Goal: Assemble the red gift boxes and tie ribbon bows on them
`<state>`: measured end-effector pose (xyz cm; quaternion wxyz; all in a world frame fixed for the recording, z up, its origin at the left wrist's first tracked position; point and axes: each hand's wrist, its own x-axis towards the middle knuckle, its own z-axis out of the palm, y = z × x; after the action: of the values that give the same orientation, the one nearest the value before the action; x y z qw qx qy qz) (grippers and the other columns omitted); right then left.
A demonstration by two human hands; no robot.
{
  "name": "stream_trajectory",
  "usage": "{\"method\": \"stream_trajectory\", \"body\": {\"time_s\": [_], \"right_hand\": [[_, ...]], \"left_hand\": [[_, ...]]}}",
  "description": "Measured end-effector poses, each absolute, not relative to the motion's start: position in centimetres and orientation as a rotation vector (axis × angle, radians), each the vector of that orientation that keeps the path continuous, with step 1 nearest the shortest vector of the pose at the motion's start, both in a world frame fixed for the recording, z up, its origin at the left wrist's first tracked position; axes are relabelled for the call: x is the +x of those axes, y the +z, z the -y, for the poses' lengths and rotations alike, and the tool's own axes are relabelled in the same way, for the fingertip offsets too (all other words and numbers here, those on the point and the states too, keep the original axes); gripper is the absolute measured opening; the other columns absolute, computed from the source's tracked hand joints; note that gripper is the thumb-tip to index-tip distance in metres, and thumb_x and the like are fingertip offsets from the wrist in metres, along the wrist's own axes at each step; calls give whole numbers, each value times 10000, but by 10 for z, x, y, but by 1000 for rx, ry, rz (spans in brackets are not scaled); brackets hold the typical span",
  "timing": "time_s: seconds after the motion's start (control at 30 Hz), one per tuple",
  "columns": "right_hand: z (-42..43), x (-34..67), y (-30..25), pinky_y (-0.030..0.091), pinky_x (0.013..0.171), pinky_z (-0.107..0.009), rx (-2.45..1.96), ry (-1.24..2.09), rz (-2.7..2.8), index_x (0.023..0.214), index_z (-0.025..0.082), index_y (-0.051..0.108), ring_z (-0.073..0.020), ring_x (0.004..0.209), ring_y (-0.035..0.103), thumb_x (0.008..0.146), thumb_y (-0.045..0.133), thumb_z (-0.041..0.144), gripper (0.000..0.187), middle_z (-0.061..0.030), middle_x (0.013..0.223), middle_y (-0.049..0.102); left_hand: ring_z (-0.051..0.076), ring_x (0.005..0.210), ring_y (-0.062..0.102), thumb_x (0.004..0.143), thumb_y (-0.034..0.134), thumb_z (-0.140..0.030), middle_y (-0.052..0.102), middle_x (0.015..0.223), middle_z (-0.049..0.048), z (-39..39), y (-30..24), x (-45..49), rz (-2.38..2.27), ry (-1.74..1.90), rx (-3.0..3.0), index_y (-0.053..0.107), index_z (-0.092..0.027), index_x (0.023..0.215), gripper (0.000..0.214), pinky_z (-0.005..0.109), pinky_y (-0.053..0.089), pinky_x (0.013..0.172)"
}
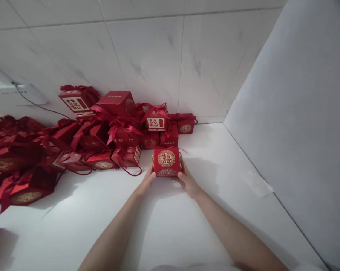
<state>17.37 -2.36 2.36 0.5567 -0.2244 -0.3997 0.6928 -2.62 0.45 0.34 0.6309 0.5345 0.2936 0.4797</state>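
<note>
Between my two hands is a small red gift box (166, 162) with a gold round emblem on its top face and a patterned front edge. My left hand (148, 180) grips its left side, thumb at the front corner. On the opposite side my right hand (188, 181) holds it the same way, its thumb on the front right corner. Both sets of fingers are partly hidden along the box's sides. Just behind it, red boxes (170, 139) are stacked, with a ribbon-tied box (156, 118) on top. I cannot tell whether the held box touches the table.
A pile of red gift boxes with ribbons (96, 135) runs along the tiled wall (147, 52) to the left. A cable (40, 106) comes from a white power strip (31, 93). A grey-white panel (294, 113) bounds the white table (102, 210) on the right.
</note>
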Motion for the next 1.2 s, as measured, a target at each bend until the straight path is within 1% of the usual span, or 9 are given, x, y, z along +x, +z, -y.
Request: {"method": "stream_trajectory", "body": {"time_s": [0.07,0.13,0.33,0.5,0.63,0.73,0.8,1.03,1.2], "right_hand": [[24,174,25,448,1058,-558,-525,1639,946,1511,397,235,-312,1373,444,794,739,503,882,-39,1551,383],[23,174,25,445,1061,-558,-525,1644,951,1519,399,213,-311,1381,433,795,740,497,901,-38,1555,377],[22,174,20,436,1074,-549,-555,1622,968,1524,400,203,-301,1401,406,798,734,503,905,-35,1559,371],[22,173,19,456,1056,-539,-539,1617,945,1514,404,234,-302,1383,429,811,726,485,862,-39,1550,387],[22,174,21,479,1035,-531,-560,1610,952,1506,410,252,-302,1361,460,826,705,493,822,-32,1536,411],[22,174,19,484,1032,-528,-599,1609,954,1511,410,239,-301,1348,476,821,695,529,836,-31,1529,422],[21,174,17,486,1030,-524,-615,1617,952,1508,402,244,-300,1336,488,817,696,537,837,-35,1522,432],[21,174,11,498,1009,-493,-609,1648,905,1477,387,300,-278,1259,561,846,680,506,746,-38,1481,482],[20,175,12,513,985,-479,-618,1650,885,1479,390,301,-284,1225,583,843,679,519,752,-44,1459,505]], "left_hand": [[344,1504,144,859,583,-585,294,1600,68,-5,3,-26,-659,1081,1296,359,-232,1505,769,512,118,1241],[343,1494,180,886,545,-575,293,1600,73,-5,2,-26,-654,1070,1321,340,-235,1512,741,516,139,1233],[335,1491,192,887,541,-566,284,1604,66,-5,1,-25,-657,1074,1295,342,-235,1507,730,486,163,1229],[334,1494,184,876,546,-572,274,1608,63,-6,-2,-25,-681,1070,1285,344,-231,1505,744,484,159,1231],[331,1491,196,864,558,-575,332,1582,74,-6,-3,-24,-709,1084,1262,345,-228,1505,759,484,166,1231],[324,1488,212,865,561,-570,367,1564,77,-5,-3,-24,-722,1104,1246,360,-231,1496,744,471,174,1231],[326,1485,218,862,563,-579,354,1570,82,-4,-3,-24,-730,1102,1251,353,-225,1500,759,469,175,1230],[315,1497,181,887,540,-557,280,1604,79,-3,-2,-23,-734,1112,1286,263,-228,1538,781,471,135,1235],[311,1498,182,885,539,-568,302,1596,76,-3,-1,-19,-752,1132,1279,286,-225,1531,774,454,147,1235]]}}
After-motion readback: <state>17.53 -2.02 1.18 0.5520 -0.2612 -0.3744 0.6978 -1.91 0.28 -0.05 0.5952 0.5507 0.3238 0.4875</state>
